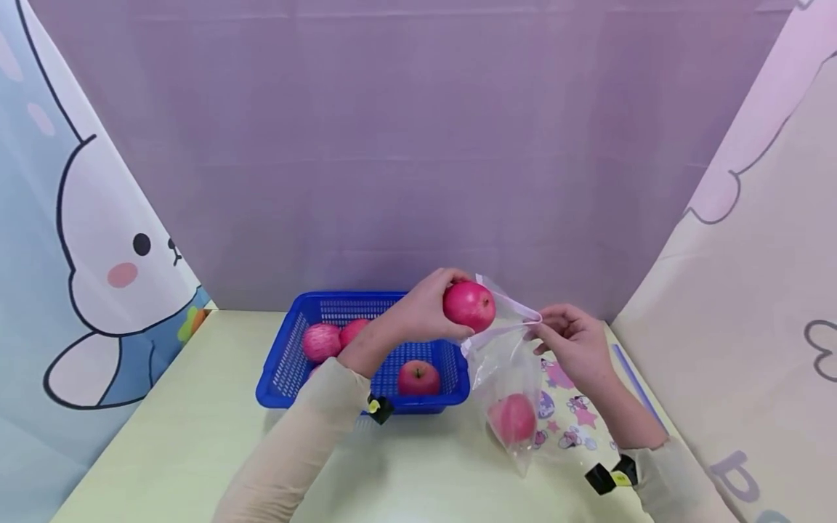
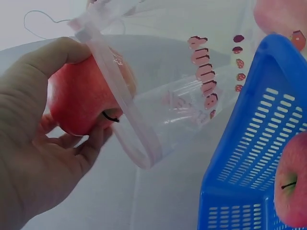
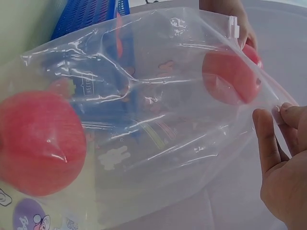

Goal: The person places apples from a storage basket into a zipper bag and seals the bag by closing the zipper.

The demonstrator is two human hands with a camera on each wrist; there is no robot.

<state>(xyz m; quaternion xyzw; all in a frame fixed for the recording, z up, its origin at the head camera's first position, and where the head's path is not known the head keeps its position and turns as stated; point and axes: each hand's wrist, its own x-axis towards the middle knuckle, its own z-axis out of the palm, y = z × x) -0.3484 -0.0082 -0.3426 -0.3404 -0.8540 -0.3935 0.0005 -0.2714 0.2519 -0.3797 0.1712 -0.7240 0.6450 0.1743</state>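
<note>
My left hand [image 1: 428, 309] grips a red apple [image 1: 469, 306] at the mouth of a clear zip bag [image 1: 487, 367]. In the left wrist view that apple [image 2: 84, 96] is partly behind the bag's white zip edge [image 2: 112, 72]. My right hand [image 1: 575, 345] pinches the far side of the bag's rim and the mouth stands spread apart. Another apple [image 1: 513, 418] lies at the bottom of the hanging bag, large in the right wrist view. Left of the bag, a blue plastic basket [image 1: 277, 378] holds several apples, one [image 1: 418, 378] near its front right corner.
A patterned sheet [image 1: 575, 414] with pink and purple figures lies on the pale yellow table [image 1: 196, 407] under and right of the bag. A purple cloth [image 1: 418, 160] hangs behind the basket. Printed cloths stand at both sides, the left one showing a white cartoon animal [image 1: 111, 254].
</note>
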